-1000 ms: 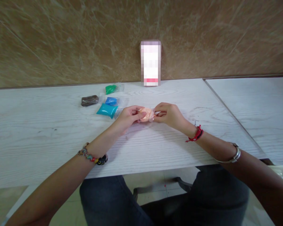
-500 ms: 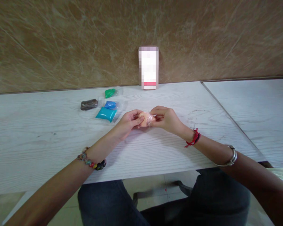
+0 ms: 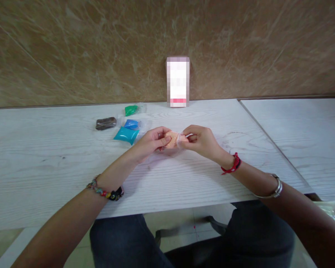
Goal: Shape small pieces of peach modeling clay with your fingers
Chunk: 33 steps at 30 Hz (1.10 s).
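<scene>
Both hands meet over the middle of the white wooden table [image 3: 44,163]. My left hand [image 3: 150,140] pinches a small orange lump of clay [image 3: 172,140] that sits in a clear plastic packet. My right hand [image 3: 199,140] pinches the packet's other end, fingers closed on the clear plastic. The packet is held just above the tabletop. Much of the orange clay is hidden by my fingers.
To the left of my hands lie a teal clay packet [image 3: 125,134], a blue one [image 3: 131,123], a green one [image 3: 131,109] and a dark brown one [image 3: 105,123]. A blurred white card [image 3: 178,82] leans on the marble wall. A second table [image 3: 301,130] adjoins on the right.
The hands stayed together on the orange packet with small finger shifts; the packet turned a little between them. The camera view tilted slightly.
</scene>
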{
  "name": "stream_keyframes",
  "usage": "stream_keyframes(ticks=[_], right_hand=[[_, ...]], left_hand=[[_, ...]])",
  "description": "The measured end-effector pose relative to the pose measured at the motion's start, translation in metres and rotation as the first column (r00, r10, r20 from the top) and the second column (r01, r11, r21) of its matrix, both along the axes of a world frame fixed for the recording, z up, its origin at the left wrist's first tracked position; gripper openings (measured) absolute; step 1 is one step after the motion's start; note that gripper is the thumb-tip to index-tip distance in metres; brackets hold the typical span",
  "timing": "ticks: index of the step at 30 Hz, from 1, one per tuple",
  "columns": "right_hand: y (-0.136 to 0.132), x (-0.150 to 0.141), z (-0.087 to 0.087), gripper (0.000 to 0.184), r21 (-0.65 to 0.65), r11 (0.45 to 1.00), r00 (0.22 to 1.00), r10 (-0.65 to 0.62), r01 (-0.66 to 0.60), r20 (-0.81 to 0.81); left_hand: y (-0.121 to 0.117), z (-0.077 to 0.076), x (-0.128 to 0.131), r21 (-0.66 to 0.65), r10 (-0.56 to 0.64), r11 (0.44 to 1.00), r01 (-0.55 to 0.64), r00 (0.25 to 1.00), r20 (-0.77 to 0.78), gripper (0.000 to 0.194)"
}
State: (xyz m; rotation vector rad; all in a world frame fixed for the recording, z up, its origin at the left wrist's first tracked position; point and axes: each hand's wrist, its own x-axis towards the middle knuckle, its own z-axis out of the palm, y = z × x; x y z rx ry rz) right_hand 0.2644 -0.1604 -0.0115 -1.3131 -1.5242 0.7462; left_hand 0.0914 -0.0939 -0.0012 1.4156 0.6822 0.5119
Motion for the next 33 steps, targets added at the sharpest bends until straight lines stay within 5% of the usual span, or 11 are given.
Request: stream_keyframes(ticks=[10, 19, 33], right_hand=[[0.003, 0.009, -0.005, 0.024, -0.112, 0.991, 0.997, 0.061, -0.067, -0.054], [0.005, 0.012, -0.003, 0.020, -0.038, 0.993, 0.991, 0.111, -0.114, -0.075], [0.006, 0.017, 0.003, 0.012, -0.092, 0.988, 0.976, 0.107, -0.126, -0.191]], left_hand=[[0.005, 0.000, -0.003, 0.015, -0.029, 0.999, 0.031, 0.996, -0.079, 0.027], [0.007, 0.006, -0.008, 0.040, -0.033, 0.998, 0.038, 0.991, -0.132, 0.028], [0.012, 0.009, -0.013, 0.137, -0.002, 0.990, 0.030, 0.979, -0.205, 0.024]])
